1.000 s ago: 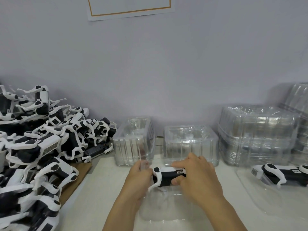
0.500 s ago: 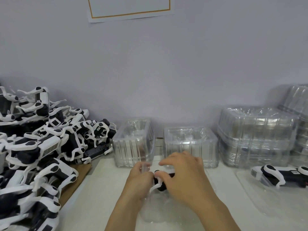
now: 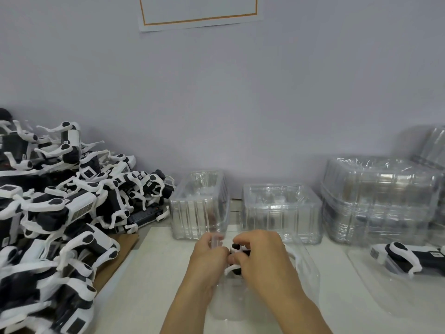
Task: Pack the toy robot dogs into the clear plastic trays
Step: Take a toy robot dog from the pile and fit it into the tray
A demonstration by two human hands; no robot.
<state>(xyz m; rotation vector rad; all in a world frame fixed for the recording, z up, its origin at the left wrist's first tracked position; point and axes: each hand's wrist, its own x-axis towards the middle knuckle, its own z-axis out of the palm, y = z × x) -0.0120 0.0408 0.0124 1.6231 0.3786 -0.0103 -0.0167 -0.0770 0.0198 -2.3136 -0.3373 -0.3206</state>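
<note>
Step in hand looks like seating a dog [image 3: 234, 251] into the tray [image 3: 310, 276] at the tabletop's near edge, mid-width. Right hand [image 3: 261, 257] fingers curl over the dog; left hand [image 3: 208, 257] pinches the tray's left wall. Next: probably press the body down, tuck the legs. Most of the dog is hidden under the right hand; tray outline hard to read. Dog pile [image 3: 60, 213] cut off at left.

You face a plain, pale lavender-grey painted wall [image 3: 216, 97], evenly and softly lit. A white paper sheet with a thin orange border [image 3: 199, 13] hangs on it, cut off by the top edge. Below you runs a pale off-white tabletop [image 3: 156, 273], with a flat brown cardboard piece [image 3: 115, 259] at its left.
</note>
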